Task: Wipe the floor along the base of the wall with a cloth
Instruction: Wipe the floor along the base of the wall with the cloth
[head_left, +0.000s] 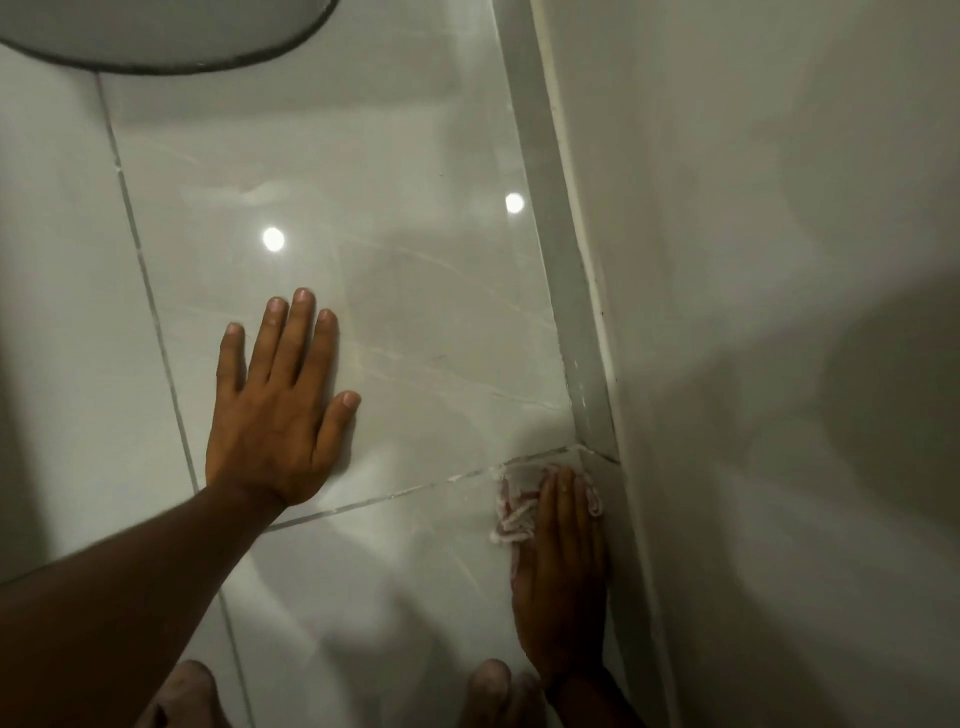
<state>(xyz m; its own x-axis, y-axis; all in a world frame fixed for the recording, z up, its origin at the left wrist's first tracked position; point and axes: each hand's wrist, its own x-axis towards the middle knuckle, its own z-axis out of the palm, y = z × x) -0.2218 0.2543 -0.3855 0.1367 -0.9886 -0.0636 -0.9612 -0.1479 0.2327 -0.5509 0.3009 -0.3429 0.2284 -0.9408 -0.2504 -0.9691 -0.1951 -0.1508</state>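
A crumpled white-and-pink cloth (511, 506) lies on the glossy grey floor tiles (415, 322) right against the grey skirting (563, 244) at the foot of the white wall (753, 260). My right hand (563, 577) presses flat on the cloth, fingers pointing away from me, its outer edge touching the skirting. Most of the cloth is hidden under the palm. My left hand (275, 405) rests flat on the tile to the left, fingers spread, holding nothing.
A round white object with a dark rim (156, 36) stands at the far left. Grout lines cross the floor, one (415, 491) running just ahead of the cloth. My knees (488, 686) show at the bottom edge.
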